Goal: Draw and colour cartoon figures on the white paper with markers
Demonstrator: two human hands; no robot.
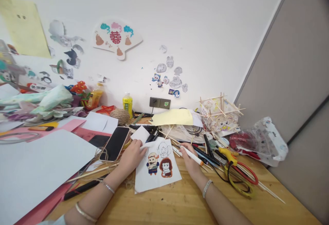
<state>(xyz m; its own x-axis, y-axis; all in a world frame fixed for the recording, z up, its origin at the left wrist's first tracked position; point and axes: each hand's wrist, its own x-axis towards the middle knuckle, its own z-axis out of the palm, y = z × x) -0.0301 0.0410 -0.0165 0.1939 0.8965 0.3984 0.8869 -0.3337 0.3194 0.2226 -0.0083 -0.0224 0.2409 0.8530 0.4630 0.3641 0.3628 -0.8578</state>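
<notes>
A white sheet of paper (159, 183) lies on the wooden table in front of me, its lower edge towards me. It bears two coloured cartoon figures and a line-drawn one in black outline; part of its upper left is covered by my fingers. My left hand (134, 154) is closed on the paper's upper left edge, fingers bent over it. Right of the paper, my right hand (189, 159) is closed round a white marker (191, 155) with an orange end. The marker's other end points up and left, near the paper's right edge.
Left are a phone (118, 143), a large white sheet (51, 170) and a black pen-like stick (84, 187). Behind lie twine (120, 116), a yellow-labelled bottle (127, 104) and yellow paper (174, 117). Right are several markers, yellow-handled scissors (228, 155) and a stick-framed paper lantern (221, 115).
</notes>
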